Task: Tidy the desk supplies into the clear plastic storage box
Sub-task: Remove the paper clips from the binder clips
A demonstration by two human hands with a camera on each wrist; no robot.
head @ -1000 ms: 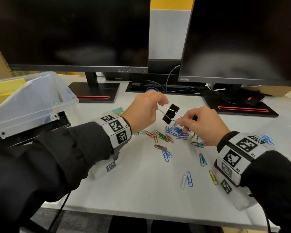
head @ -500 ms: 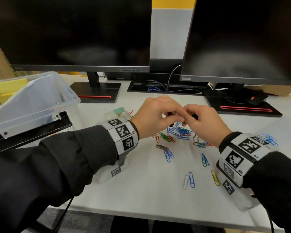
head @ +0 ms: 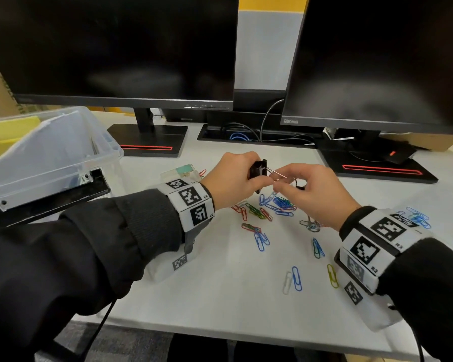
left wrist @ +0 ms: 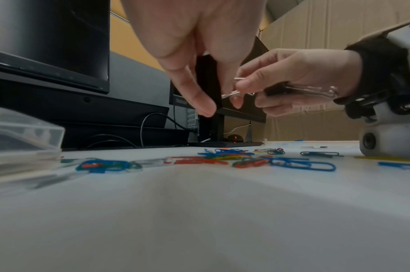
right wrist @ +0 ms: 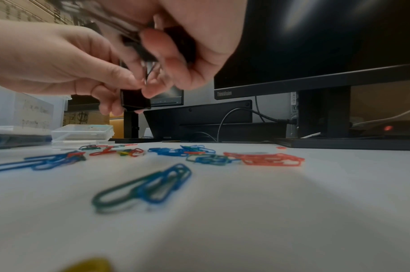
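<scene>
Both hands raised just above the white desk [head: 220, 296], meeting over a scatter of coloured paper clips [head: 272, 207]. Left hand [head: 230, 178], fingers [left wrist: 199, 99] curled round a black binder clip [head: 258, 169], thumb and forefinger pinching its body, held clear of the desk. Right hand [head: 317, 192], fingertips [left wrist: 243, 85] pinched on one silver wire handle [head: 277, 174] of that same clip; a second black binder clip [left wrist: 278, 90] with clear wire handle tucked under the curled lower fingers against the palm, seen in the left wrist view. Paper clips in blue, red, green, yellow and white lying flat on the desk, densest directly beneath the hands, thinner toward the near edge; a further small cluster [head: 419, 218] beyond the right wrist. Clear plastic storage box [head: 63, 152] at the left of the desk, tilted, well apart from the hands, with yellow sheets visible behind it. Small transparent case [head: 181, 173] with a green label, flat on the desk just beside the left wrist. Two dark monitors [head: 115, 48] at the rear, stands on the desk, cables between them
</scene>
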